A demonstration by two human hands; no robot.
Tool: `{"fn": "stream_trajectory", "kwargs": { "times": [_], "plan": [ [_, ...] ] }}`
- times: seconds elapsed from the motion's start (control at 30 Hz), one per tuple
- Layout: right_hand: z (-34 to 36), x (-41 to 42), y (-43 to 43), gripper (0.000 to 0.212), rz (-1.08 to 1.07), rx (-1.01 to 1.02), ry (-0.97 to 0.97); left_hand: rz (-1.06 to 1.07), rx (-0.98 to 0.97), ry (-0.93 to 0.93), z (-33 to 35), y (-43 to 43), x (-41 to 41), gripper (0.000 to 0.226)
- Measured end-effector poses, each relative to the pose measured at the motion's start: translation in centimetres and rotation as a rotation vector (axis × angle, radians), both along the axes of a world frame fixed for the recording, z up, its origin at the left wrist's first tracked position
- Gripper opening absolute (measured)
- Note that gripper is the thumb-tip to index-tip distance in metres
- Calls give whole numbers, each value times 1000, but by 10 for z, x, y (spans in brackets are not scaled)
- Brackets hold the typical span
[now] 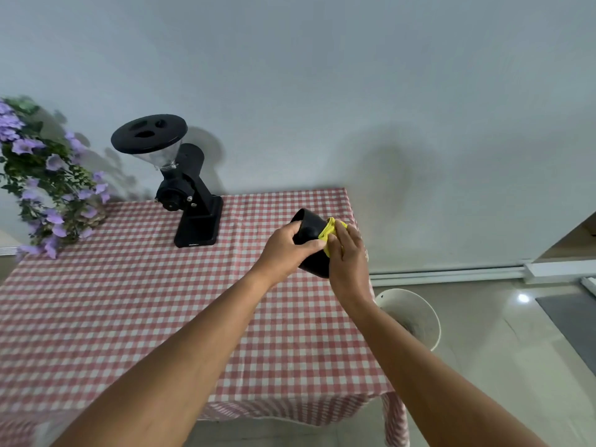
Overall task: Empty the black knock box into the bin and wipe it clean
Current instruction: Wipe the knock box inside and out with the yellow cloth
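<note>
The black knock box [311,225] is held above the right part of the table, tilted on its side. My left hand [285,248] grips it around the rim and side. Against the box's right side my right hand [346,253] presses a folded yellow cloth [329,233]. The white bin [411,312] stands on the floor just beyond the table's right edge, below my right forearm, which covers part of it.
A red-and-white checked cloth covers the table [129,301]. A black coffee grinder [180,179] stands at the back against the wall. Purple flowers [45,175] fill the back left corner. Tiled floor lies to the right.
</note>
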State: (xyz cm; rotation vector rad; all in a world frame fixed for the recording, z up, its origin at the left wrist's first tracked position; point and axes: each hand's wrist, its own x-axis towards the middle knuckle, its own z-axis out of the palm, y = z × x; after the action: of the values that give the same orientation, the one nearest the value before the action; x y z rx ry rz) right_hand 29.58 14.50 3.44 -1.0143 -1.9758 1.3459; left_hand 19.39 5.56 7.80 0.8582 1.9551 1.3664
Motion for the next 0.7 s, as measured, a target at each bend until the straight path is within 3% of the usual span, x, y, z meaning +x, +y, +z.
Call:
{"fn": "stream_trajectory", "kwargs": {
  "times": [0.13, 0.27, 0.47, 0.53, 0.63, 0.7],
  "plan": [
    [3, -2, 12, 41, 71, 67, -7, 90, 39, 35, -9, -2, -1, 25],
    [16, -16, 36, 34, 53, -151, -30, 54, 48, 27, -8, -3, -1, 27],
    [24, -8, 22, 43, 159, 254, -126, 47, 54, 21, 8, -6, -11, 21],
    [26, -12, 30, 42, 179, 198, -120, 27, 54, 31, 12, -8, -13, 25],
    [34, -19, 39, 41, 140, -46, -94, -21, 54, 25, 13, -10, -13, 31],
    [37, -16, 35, 42, 159, 79, -131, -11, 64, 23, 15, -10, -13, 30]
  ]
}}
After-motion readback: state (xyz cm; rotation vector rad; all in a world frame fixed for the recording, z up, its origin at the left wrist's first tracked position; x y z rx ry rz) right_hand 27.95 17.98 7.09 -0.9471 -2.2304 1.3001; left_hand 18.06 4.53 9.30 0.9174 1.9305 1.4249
